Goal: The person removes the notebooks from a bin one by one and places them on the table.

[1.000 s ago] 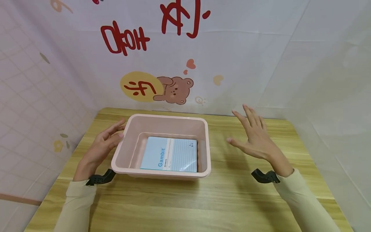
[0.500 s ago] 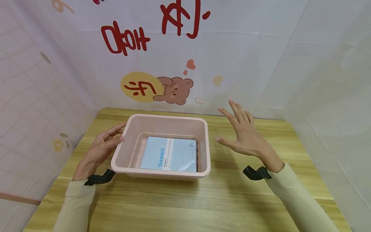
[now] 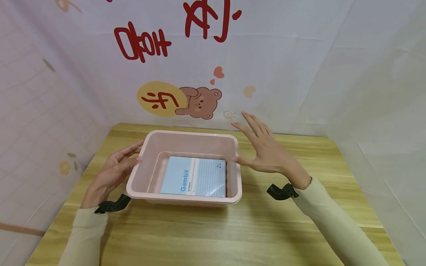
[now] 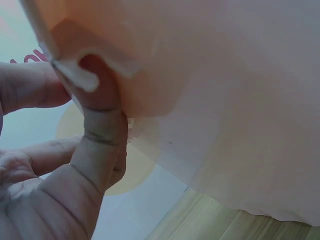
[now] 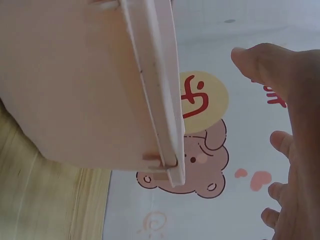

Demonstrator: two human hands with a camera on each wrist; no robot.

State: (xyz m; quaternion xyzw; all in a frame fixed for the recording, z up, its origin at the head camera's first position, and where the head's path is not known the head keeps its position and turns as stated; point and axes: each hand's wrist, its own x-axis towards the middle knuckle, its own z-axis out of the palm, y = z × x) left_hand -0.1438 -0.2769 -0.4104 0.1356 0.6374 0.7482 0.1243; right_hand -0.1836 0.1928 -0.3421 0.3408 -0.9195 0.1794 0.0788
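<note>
A pale pink plastic bin (image 3: 186,198) stands on the wooden table. On its floor lies a blue and white notebook (image 3: 194,177) marked "Gambit". My left hand (image 3: 114,170) holds the bin's left rim, its thumb at the edge and fingers on the outer side. In the left wrist view, a curled finger (image 4: 102,120) reaches up under the rim, close against the wall. My right hand (image 3: 266,151) hovers by the right rim with fingers spread, holding nothing. In the right wrist view, a gap shows between its thumb (image 5: 252,59) and the rim (image 5: 157,90).
The wooden tabletop (image 3: 199,236) extends in front of the bin and to its right. Behind it hangs a white backdrop (image 3: 283,74) with red characters and a printed bear. Pale sheets also stand at left and right. Each wrist wears a black band (image 3: 281,192).
My right hand has moved left, from over the table to the bin's right rim. My left hand has closed onto the left rim. Bin and notebook stay in place.
</note>
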